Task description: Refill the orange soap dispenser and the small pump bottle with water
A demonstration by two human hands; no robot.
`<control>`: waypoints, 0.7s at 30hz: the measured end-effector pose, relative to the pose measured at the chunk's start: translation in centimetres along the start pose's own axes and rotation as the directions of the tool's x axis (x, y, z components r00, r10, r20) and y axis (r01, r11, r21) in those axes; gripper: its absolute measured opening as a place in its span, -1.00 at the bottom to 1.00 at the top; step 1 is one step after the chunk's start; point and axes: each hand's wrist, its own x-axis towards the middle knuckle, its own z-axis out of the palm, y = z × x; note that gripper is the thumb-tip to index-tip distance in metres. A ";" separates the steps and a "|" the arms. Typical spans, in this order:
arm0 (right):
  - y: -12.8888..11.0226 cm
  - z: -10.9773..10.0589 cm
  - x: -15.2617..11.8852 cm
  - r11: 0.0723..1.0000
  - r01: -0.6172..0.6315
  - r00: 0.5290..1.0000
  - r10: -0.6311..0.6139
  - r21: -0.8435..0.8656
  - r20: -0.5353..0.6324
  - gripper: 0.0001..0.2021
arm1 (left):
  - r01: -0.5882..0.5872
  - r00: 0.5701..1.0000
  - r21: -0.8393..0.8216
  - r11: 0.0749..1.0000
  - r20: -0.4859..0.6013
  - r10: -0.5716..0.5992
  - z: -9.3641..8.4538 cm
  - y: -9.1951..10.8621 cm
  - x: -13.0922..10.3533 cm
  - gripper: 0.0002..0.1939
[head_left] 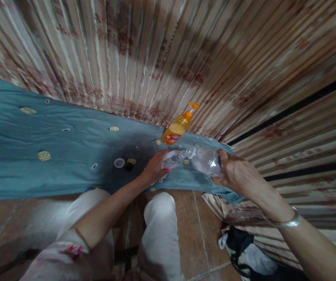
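Note:
My left hand [155,168] is closed round a small clear plastic bottle [175,157], tipped on its side with its neck to the right. Wrapped round a larger clear bottle [204,160] is my right hand [233,171]; this bottle lies level in the air, neck to the left. The two necks meet or nearly meet between my hands. Just behind them an orange pump bottle [177,129] stands on the blue cloth [77,156]. Left of my left hand are a round whitish lid [119,162] and a small black object [128,166].
A pleated, patterned curtain [144,58] rises along the back and right side. My knees [160,212] are at the front edge of the cloth, above a tiled floor [205,234]. Dark and pale fabric items [252,253] lie at the lower right.

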 end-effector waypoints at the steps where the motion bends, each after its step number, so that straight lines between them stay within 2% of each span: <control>1: 0.0 0.0 0.0 1.000 0.004 1.000 -0.004 -0.003 -0.007 -0.55 | -0.004 1.000 -0.001 1.000 0.002 0.004 0.1 -0.1 0.0 -0.25; 6: 0.1 0.5 -0.1 0.999 0.020 0.998 -0.021 -0.026 -0.057 -0.56 | -0.019 1.000 -0.005 1.000 -0.006 0.019 0.3 -0.5 0.0 -0.23; 21: 0.0 0.0 -0.1 1.000 0.017 1.000 -0.017 -0.008 -0.012 -0.51 | -0.017 1.000 0.001 1.000 0.013 0.017 -0.2 0.1 0.0 -0.28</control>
